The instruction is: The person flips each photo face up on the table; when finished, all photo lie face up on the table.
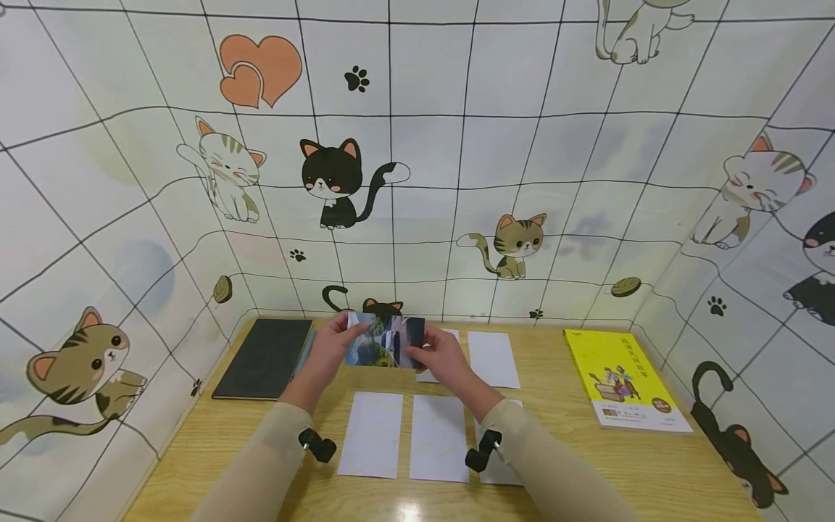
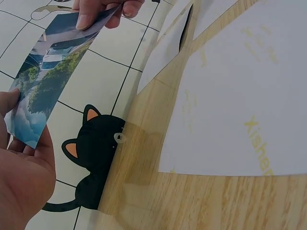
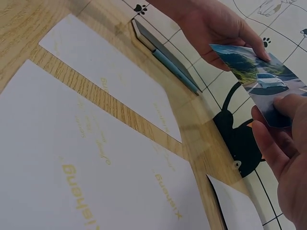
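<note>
Between both hands, raised above the table, is a photo print (image 1: 378,339) of a pale car on a road with greenery and sky. My left hand (image 1: 335,346) pinches one short end, thumb on the picture side. The opposite end is pinched by my right hand (image 1: 445,355). In the left wrist view the print (image 2: 53,67) slants between the left hand (image 2: 26,177) and the right hand (image 2: 103,12). Seen from the right wrist, the right hand (image 3: 288,143) grips the dark road end of the picture (image 3: 264,81).
Several white sheets (image 1: 370,435) lie face down in rows on the wooden table (image 1: 561,464), with faint yellow print on their backs. At left is a black notebook (image 1: 264,359) beside a teal strip; a yellow book (image 1: 626,377) lies at right. Cat-patterned cloth (image 1: 430,159) surrounds the table.
</note>
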The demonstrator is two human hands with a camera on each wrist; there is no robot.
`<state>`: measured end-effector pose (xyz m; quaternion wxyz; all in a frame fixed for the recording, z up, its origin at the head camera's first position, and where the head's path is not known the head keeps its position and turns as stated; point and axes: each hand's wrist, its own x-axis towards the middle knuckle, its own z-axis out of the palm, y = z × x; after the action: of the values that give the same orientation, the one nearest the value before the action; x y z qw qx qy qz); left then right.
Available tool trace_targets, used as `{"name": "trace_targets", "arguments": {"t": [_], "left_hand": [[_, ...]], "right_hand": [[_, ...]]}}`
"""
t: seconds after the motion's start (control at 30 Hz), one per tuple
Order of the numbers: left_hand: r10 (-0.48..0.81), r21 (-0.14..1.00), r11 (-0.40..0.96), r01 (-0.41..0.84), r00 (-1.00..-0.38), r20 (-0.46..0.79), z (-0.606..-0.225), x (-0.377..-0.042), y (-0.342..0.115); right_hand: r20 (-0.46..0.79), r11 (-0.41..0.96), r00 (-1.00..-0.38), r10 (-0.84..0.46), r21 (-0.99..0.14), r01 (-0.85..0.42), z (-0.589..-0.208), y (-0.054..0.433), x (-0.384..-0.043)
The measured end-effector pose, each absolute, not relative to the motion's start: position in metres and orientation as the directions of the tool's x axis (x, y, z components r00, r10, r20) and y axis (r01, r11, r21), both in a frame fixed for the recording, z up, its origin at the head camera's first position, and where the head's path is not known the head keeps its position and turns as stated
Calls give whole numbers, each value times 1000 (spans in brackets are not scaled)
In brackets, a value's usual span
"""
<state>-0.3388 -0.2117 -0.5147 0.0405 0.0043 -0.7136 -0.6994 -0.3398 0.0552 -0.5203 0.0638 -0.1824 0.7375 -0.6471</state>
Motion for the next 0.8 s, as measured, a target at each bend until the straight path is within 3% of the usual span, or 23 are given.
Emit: {"name": "trace_targets", "arguments": {"t": [0.37,0.6,0.8], "left_hand": [[-1,992,73,106,-994,106,-517,-331,-212],[52,994,80,68,-997,64,-519,-327,-210],[109,998,67,8,-994,0,-520,-323,-210]], "right_hand": [[102,135,-940,-324,-979,-153,-512,56,-344],[103,162,-953,-284,-975,-154,-506,56,-346],[127,105,-967,-221,-983,-153,-505,54,-346]]}}
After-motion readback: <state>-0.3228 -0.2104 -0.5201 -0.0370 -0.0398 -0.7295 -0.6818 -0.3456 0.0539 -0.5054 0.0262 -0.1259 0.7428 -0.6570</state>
